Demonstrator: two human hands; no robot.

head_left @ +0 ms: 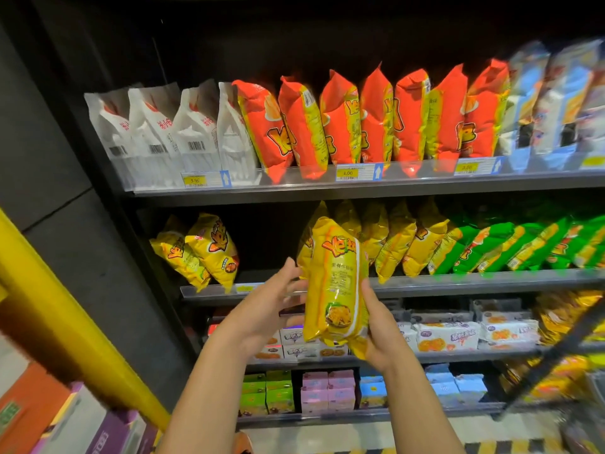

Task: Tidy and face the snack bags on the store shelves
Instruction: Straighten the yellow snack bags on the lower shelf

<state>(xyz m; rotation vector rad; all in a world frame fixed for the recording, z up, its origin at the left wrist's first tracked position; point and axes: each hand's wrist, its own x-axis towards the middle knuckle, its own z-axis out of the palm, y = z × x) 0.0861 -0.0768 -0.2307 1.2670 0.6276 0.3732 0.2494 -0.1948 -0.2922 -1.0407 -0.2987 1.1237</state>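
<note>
I hold a yellow snack bag (pixel 334 283) upright in front of the second shelf (pixel 458 285), its back panel facing me. My left hand (pixel 271 306) presses its left side and my right hand (pixel 379 326) grips its lower right edge. Two matching yellow bags (pixel 196 250) lean at the shelf's left end. A dark gap lies between them and a row of yellow bags (pixel 399 244) standing on edge further right. Green bags (pixel 510 247) continue that row to the right.
The top shelf (pixel 327 188) carries white bags (pixel 157 132), red-orange bags (pixel 360 119) and pale blue-white bags (pixel 550 99). Lower shelves hold biscuit packs (pixel 448 335) and small boxes (pixel 327 391). A yellow rail (pixel 65 316) slants at left beside the dark side panel.
</note>
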